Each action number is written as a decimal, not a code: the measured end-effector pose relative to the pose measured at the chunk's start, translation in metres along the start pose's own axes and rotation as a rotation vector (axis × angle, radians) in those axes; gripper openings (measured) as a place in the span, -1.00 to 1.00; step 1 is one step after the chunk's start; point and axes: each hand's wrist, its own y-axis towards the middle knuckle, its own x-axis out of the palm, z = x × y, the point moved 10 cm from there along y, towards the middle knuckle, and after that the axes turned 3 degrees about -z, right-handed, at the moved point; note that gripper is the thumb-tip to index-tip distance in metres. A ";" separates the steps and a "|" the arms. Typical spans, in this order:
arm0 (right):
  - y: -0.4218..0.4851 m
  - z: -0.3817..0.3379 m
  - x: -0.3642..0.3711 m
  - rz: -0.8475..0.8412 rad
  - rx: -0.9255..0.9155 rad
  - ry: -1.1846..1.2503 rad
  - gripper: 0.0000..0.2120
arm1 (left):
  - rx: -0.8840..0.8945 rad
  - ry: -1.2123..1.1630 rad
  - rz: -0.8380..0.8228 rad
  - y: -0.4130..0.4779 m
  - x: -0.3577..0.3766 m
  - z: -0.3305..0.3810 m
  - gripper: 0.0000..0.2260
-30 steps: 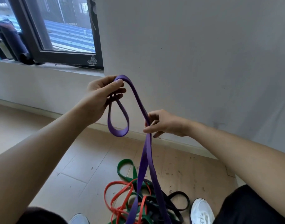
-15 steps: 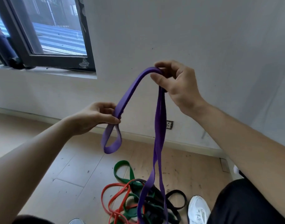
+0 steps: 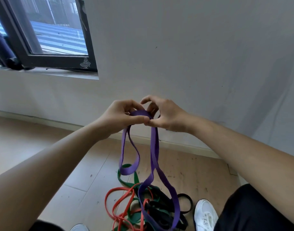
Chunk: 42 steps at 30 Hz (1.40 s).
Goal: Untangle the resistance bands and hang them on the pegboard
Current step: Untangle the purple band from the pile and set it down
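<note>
Both hands meet in mid-air at the top of a purple resistance band. My left hand pinches its folded top between thumb and fingers, and my right hand grips the same fold right beside it. Two purple loops hang down from the hands; the longer one runs into a tangled pile on the floor. That pile holds a red band, a green band and a black band. No pegboard is in view.
A grey wall stands straight ahead with a dark-framed window at upper left. The floor is pale wood. My white shoes stand beside the pile, at the bottom.
My right hand came down from its raised position and my left hand rose, so both now hold the purple band's top together. The short loop hangs lower.
</note>
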 end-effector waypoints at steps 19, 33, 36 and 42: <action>-0.006 0.052 0.093 -0.394 0.322 0.415 -0.55 | 0.073 -0.523 0.266 -0.003 -0.065 0.012 -0.76; 0.016 0.010 0.053 -0.183 0.175 0.468 -0.56 | 0.083 -0.537 0.227 -0.009 -0.064 0.012 -0.67; 0.016 0.004 0.055 -0.167 0.164 0.524 -0.75 | 0.074 -0.542 0.224 -0.007 -0.061 0.011 -0.71; 0.016 0.011 0.055 -0.140 0.187 0.417 -0.83 | 0.044 -0.516 0.262 -0.006 -0.064 0.005 -0.70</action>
